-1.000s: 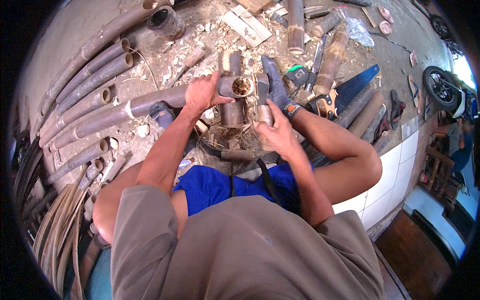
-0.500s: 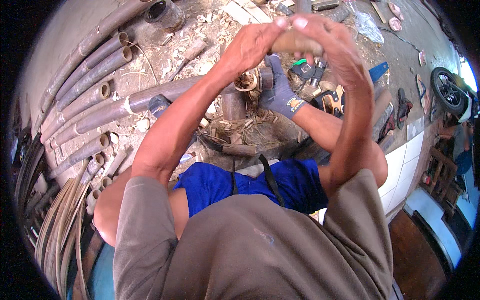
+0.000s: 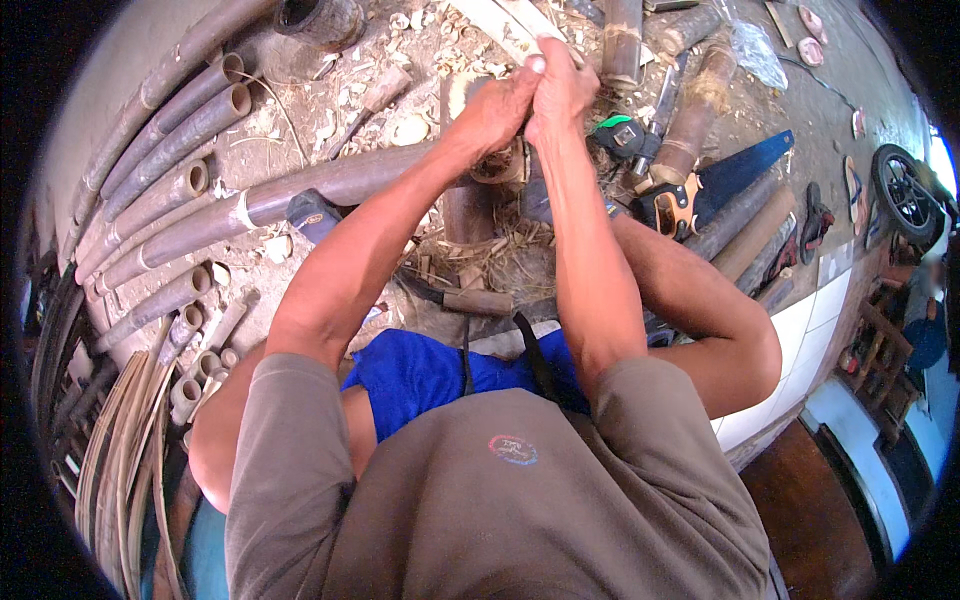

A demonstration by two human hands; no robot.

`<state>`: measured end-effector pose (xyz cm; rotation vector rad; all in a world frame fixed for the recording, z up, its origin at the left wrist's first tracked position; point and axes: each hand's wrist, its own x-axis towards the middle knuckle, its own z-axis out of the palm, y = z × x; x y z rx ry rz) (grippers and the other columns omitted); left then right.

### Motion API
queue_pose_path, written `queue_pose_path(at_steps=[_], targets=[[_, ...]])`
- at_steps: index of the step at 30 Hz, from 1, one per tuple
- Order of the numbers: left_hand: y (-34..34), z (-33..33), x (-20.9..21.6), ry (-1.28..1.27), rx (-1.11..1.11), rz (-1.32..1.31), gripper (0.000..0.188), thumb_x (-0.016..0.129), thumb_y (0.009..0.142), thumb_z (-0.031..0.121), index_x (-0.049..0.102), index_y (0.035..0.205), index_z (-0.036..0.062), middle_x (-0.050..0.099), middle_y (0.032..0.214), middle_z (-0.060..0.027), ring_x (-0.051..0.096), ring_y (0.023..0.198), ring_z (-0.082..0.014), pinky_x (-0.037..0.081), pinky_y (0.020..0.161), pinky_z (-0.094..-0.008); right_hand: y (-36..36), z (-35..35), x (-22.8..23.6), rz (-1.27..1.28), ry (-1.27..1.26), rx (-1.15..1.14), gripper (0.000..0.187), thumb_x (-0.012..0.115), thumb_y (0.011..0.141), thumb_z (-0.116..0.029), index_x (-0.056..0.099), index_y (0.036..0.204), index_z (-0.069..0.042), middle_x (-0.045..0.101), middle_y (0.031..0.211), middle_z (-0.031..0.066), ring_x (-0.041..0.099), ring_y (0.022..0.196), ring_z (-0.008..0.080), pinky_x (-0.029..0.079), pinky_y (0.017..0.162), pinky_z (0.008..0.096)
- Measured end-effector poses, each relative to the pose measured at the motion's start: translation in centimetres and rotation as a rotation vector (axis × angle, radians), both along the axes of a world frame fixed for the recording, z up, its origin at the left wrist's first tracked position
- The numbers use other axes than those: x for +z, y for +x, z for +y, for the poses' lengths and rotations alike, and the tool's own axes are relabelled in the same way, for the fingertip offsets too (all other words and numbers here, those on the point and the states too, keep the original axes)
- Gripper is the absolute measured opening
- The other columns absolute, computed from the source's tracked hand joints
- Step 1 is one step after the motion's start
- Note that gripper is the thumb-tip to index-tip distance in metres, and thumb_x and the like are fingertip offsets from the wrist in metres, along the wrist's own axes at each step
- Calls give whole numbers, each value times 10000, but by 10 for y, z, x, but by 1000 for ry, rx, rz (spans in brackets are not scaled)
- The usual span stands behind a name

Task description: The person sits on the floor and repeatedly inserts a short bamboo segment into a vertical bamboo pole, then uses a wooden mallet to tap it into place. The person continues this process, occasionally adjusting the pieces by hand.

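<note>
My left hand [image 3: 492, 118] and my right hand [image 3: 562, 92] meet at the top centre, fingers closed and pressed together. Whatever they grip is hidden by the fingers. Pale flat strips [image 3: 497, 28] lie just beyond my fingertips; I cannot tell whether my right hand touches them. Beneath my hands is the cut, fibrous end of a bamboo piece [image 3: 492, 172], partly covered by my wrists. A long dark bamboo pole [image 3: 340, 183] runs from the left toward this spot. Below it stands a short bamboo section [image 3: 467, 215].
Several bamboo poles [image 3: 150, 200] lie at left above split strips [image 3: 120, 430]. On the right are a tape measure [image 3: 620, 138], a handsaw [image 3: 745, 172] and a bamboo length [image 3: 695, 120]. Wooden-handled tools [image 3: 387, 90] lie among shavings. A motorcycle wheel [image 3: 903, 195] stands far right.
Both hands have come lower and closer together, and my right arm has swung inward, uncovering the saw. The short brown cylindrical piece between my hands no longer shows.
</note>
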<state>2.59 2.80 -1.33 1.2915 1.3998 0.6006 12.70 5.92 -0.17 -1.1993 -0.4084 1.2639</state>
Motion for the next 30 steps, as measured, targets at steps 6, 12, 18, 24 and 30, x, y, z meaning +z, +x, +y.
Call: queue_pose_path(at_steps=[6,12,18,24,30], targets=[[-1,-29,23,-67,366,-76,960,277,1035,794,655,1049,-88,669,793,-213,642,856,-291,508,811,-482,-15,13,0,44,-50,535,174,764,860,-134,685,934,1,657,761,69,619,638,152,544,588,309],[-1,-85,-27,154,886,-417,755,311,1063,744,604,1179,57,655,980,-79,617,917,-211,508,728,-390,-67,-4,20,-238,-5,1171,284,824,842,-222,725,1009,-15,703,821,83,650,701,142,553,621,280],[24,-81,-13,139,1246,-655,639,284,1134,586,540,1326,33,624,1197,-122,616,1103,-254,520,955,-409,-92,-11,6,-704,166,1462,573,786,759,-448,759,1099,12,778,902,208,751,847,299,603,818,409],[16,-27,-5,-307,478,-674,680,200,1108,640,576,970,90,602,739,-74,544,608,-182,470,613,-335,-17,43,-9,-1061,-42,778,299,720,848,-274,728,850,25,708,761,97,652,702,153,526,632,355],[27,-29,-5,-126,196,-189,926,179,1071,728,632,955,-71,676,818,-200,627,778,-281,513,783,-449,10,-8,16,-652,-57,147,294,730,868,-223,683,900,66,712,852,78,642,782,156,522,701,322]])
